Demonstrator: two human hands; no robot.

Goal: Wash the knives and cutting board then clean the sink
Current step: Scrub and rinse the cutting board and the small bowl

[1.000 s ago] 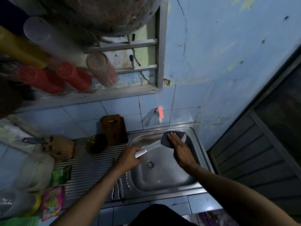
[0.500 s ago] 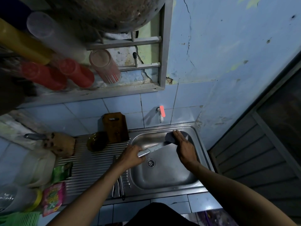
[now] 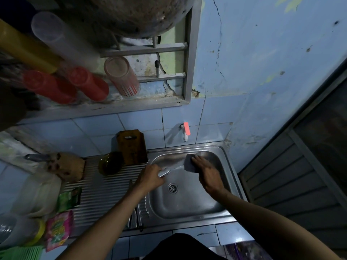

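Since a moment ago the right hand (image 3: pixel 207 174) has slid its sponge (image 3: pixel 189 164) back along the blade toward the handle, and the left hand (image 3: pixel 151 178) has barely shifted. One knife (image 3: pixel 170 169) is in play: the left hand's fingers are curled round its metal handle, holding it over the sink (image 3: pixel 232 177), blade pointing toward the far right corner of the basin. The right hand lies with fingers mostly straight, pressing the one dark sponge onto the blade; most of the blade is blurred or hidden beneath it. One more knife (image 3: pixel 139 215) lies on the drainboard (image 3: pixel 105 192), partly under the left forearm, and whether other utensils lie with it I cannot tell. One cutting board (image 3: pixel 132 146) leans upright against the tiles at the back of the drainboard, well clear of both hands, with one dark bowl (image 3: pixel 110 163) just in front of it. One drain (image 3: pixel 173 188) sits mid-basin, below and between the hands. One tap (image 3: pixel 186 130) with a red lever juts from the blue-tiled wall above the basin. On the window ledge (image 3: pixel 105 106) stand two red cups (image 3: pixel 88 84) and one clear glass (image 3: pixel 122 76). Two sachets lie at the drainboard's left edge, one green (image 3: pixel 69 198), one pink (image 3: pixel 58 228). Cracked blue plaster rises above the tiles.
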